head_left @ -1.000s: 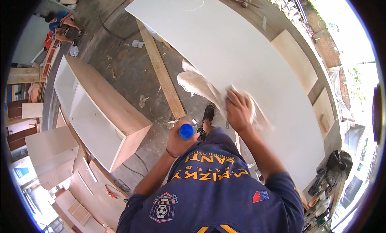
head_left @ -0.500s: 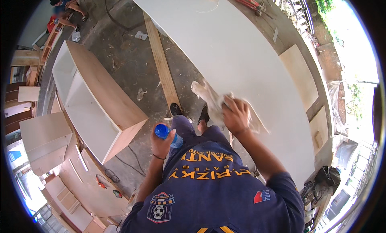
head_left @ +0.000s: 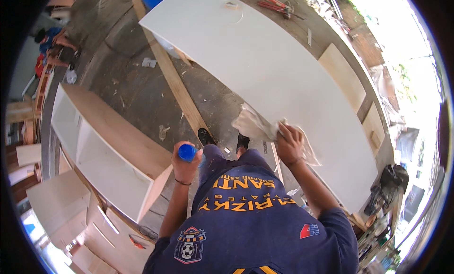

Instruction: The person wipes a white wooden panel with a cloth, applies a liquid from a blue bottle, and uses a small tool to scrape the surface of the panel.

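My left hand is wrapped round a clear bottle with a blue cap, held upright beside my left thigh; most of the bottle is hidden by the fingers. My right hand grips a crumpled whitish cloth over the near edge of a long white panel. One end of the cloth hangs out past that edge toward my feet, and the rest spreads on the panel beside my wrist.
A wooden cabinet with white inner faces lies to my left. A long plank runs along the floor to my foot. Red-handled tools lie beyond the panel, a black plastic bag at right. A person sits far left.
My right hand has shifted slightly right and down with the cloth, whose loose end has swung. My view has turned a little, and the left hand still holds the bottle.
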`<move>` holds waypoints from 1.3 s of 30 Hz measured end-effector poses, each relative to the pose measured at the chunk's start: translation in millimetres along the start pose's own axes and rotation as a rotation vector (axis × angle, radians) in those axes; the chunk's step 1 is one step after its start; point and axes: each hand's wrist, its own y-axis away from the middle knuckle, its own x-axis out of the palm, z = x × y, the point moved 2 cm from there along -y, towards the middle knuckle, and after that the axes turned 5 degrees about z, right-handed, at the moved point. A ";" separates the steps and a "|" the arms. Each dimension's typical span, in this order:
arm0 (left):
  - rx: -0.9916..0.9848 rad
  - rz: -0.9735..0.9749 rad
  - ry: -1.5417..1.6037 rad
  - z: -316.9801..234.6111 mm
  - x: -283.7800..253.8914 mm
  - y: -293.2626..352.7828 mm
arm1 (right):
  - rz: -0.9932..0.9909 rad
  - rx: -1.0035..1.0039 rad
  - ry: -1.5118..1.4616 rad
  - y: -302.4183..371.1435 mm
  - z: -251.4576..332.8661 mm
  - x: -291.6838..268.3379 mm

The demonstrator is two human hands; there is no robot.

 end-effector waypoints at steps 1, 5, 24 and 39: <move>-0.010 0.008 0.003 4.9 -6.8 -3.3 | -0.021 0.040 0.025 17.4 -4.9 -0.9; 0.014 0.046 0.032 18.5 -21.3 -22.2 | 0.218 0.135 0.074 -43.5 42.6 15.0; 0.011 0.205 0.141 45.8 -111.5 -81.4 | -0.037 0.520 0.047 -114.1 120.7 87.0; -0.129 0.110 -0.061 93.4 -174.1 -77.3 | -0.100 1.186 0.362 70.5 27.8 55.9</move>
